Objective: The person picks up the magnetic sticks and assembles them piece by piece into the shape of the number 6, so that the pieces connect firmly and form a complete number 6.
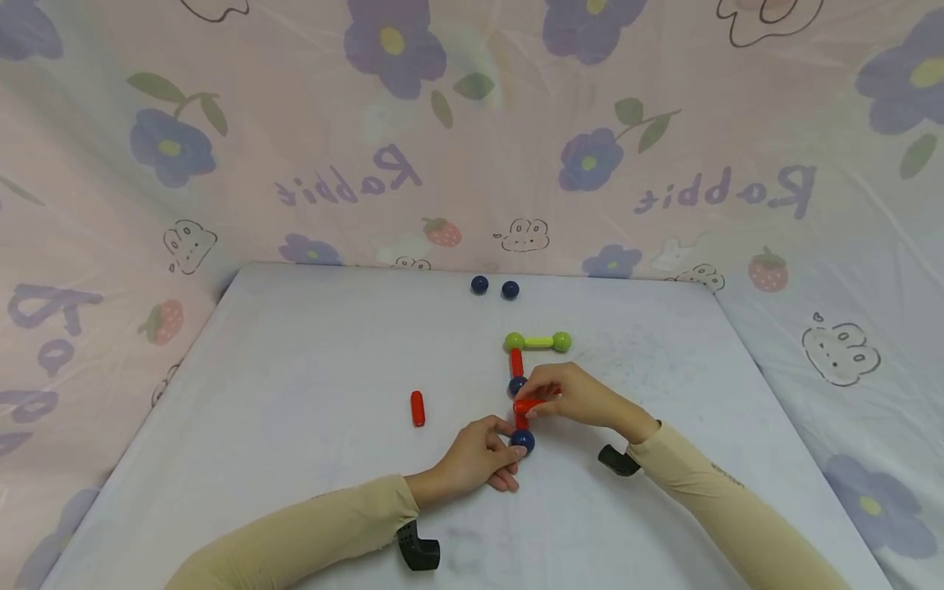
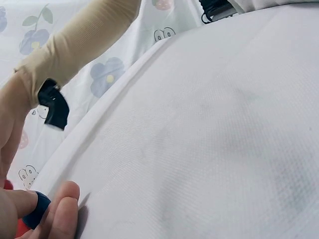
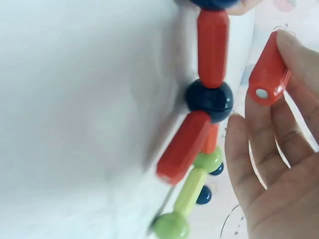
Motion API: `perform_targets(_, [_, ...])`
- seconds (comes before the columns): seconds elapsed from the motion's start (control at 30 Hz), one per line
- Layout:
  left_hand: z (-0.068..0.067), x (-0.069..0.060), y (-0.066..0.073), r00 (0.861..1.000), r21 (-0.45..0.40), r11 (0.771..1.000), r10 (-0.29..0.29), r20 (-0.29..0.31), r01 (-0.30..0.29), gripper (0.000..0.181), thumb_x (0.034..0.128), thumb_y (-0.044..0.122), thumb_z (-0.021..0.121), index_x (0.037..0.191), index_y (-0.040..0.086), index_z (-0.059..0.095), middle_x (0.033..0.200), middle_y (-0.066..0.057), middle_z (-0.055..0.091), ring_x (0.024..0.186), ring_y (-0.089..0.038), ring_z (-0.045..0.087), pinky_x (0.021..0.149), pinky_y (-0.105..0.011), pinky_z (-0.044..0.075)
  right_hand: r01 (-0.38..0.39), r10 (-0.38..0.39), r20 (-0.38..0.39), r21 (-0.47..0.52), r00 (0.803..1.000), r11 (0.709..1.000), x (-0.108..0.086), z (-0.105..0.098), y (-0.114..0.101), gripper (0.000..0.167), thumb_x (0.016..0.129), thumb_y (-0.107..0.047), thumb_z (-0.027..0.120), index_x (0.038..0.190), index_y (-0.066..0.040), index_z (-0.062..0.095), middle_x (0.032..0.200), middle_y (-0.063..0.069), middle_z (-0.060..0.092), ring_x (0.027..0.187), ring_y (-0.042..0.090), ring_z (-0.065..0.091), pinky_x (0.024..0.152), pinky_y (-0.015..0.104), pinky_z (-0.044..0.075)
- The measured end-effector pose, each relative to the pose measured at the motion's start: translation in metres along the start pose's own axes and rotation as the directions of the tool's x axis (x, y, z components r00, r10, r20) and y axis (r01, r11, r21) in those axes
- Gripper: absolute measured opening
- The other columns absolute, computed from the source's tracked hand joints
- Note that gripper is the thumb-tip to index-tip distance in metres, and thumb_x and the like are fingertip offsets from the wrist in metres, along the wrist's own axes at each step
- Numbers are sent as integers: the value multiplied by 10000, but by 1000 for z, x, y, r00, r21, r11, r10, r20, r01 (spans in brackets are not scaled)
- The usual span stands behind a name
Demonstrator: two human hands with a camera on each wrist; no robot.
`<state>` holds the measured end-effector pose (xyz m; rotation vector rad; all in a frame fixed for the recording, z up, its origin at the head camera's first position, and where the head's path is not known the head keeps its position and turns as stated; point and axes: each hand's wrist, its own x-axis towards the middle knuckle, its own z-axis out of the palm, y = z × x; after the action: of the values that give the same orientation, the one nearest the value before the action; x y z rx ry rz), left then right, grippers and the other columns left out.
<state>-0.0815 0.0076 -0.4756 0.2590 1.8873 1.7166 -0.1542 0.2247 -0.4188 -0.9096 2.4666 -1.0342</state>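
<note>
My left hand pinches a dark blue ball between thumb and fingers at the near end of a ball-and-rod chain. A red magnetic rod with a silvery end is held between thumb and fingers of my right hand, apart from the chain. From the pinched ball, a red rod runs to a middle dark blue ball. That ball also bears a slanting red rod and another red rod leading to a green ball. A yellow-green rod joins it to a second green ball.
One loose red rod lies left of the chain on the white table. Two dark blue balls, a left one and a right one, sit near the far edge. A patterned curtain hangs behind.
</note>
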Motion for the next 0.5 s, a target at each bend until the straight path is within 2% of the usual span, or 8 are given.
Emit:
perform_targets(0.13, [0, 0, 0, 1000, 6, 1000, -2, 4, 2, 388, 937, 180, 683, 1235, 5, 507, 798, -134, 695, 624, -253, 734, 562, -317, 602, -35, 33, -53, -38, 998, 999, -22, 1, 2, 253, 833, -116, 784, 1064, -211, 741, 974, -76, 713, 885, 46, 632, 832, 272, 558])
perform_targets(0.27, [0, 1, 0, 1000, 7, 1000, -10, 3, 10, 372, 934, 189, 687, 1219, 25, 515, 787, -100, 689, 611, -210, 729, 566, -295, 600, -71, 64, -85, -81, 994, 994, -41, 6, 5, 232, 824, -143, 798, 1034, -227, 744, 942, -106, 700, 860, 38, 594, 804, 276, 547])
perform_targets(0.5, [0, 0, 0, 1000, 11, 1000, -8, 1, 8, 371, 935, 184, 686, 1222, 22, 515, 789, -105, 691, 607, -201, 727, 563, -282, 596, -38, 31, -73, -97, 997, 995, -54, 21, 11, 227, 828, -161, 799, 1047, -197, 750, 923, -98, 697, 849, 50, 596, 783, 240, 537])
